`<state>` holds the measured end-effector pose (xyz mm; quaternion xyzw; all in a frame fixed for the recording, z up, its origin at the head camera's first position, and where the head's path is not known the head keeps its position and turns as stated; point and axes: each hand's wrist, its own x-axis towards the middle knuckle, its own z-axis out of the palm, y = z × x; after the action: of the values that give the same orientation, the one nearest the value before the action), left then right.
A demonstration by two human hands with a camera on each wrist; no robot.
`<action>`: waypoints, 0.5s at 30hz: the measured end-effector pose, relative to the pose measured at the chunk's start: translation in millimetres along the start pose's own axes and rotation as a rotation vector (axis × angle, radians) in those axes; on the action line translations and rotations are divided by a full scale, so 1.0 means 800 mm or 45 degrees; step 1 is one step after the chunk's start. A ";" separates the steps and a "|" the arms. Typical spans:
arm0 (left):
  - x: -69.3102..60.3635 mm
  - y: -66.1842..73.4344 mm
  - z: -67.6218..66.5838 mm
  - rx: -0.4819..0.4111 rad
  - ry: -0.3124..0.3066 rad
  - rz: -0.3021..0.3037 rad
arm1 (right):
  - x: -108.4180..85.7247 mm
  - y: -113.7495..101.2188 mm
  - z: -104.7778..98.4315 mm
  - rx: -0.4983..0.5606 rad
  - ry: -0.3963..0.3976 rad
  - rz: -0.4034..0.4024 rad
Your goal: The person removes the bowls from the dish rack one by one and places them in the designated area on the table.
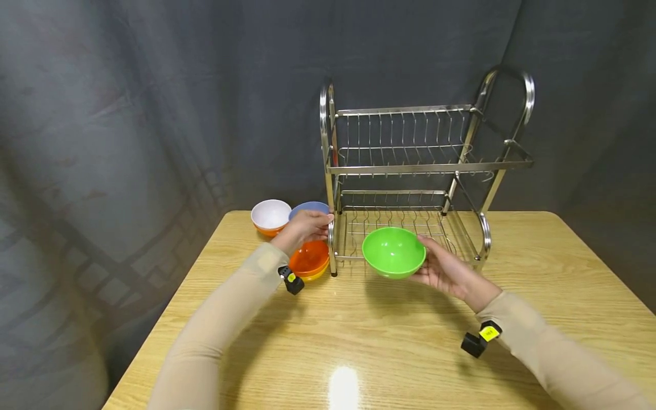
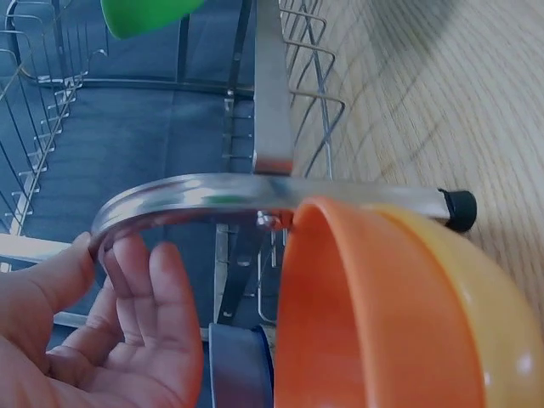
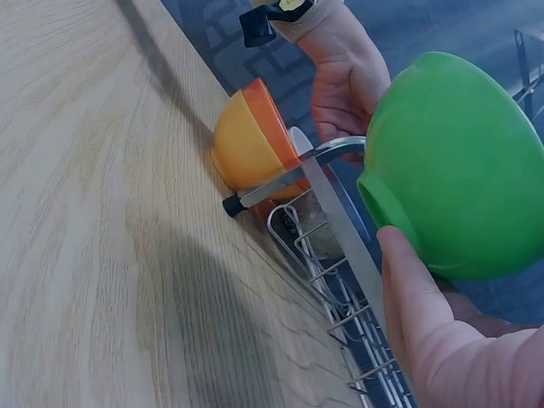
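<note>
A green bowl (image 1: 393,253) is held by my right hand (image 1: 445,272) at its right side, tipped toward me in front of the dish rack's lower tier. In the right wrist view, fingers lie against the green bowl's (image 3: 459,170) outside near its foot. My left hand (image 1: 307,226) grips the curved front bar of the metal dish rack (image 1: 330,239) on its left side. The left wrist view shows thumb and a fingertip pinching that bar (image 2: 187,194). Just beside this hand stands an orange bowl (image 1: 310,257) stacked in a yellow bowl (image 2: 459,289).
Behind the left hand are a blue bowl (image 1: 310,208) and a white bowl (image 1: 270,214) over an orange one. The rack's upper tier (image 1: 430,169) overhangs the lower wire tier. A wooden table (image 1: 328,341) bears everything, with a dark curtain (image 1: 205,85) behind.
</note>
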<state>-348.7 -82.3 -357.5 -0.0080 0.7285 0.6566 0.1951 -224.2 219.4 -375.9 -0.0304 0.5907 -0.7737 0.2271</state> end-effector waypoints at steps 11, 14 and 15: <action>-0.037 -0.021 0.034 -0.267 0.365 0.448 | 0.004 -0.007 0.001 -0.038 -0.010 -0.025; -0.057 -0.027 0.053 -0.437 0.368 0.601 | 0.004 -0.010 0.000 -0.061 -0.008 -0.030; -0.064 -0.028 0.060 -0.458 0.329 0.605 | 0.004 -0.011 -0.001 -0.071 -0.008 -0.033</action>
<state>-282.2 -52.2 -367.0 0.0447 0.6009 0.7956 -0.0624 -230.3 220.4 -368.7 -0.0466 0.6108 -0.7598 0.2180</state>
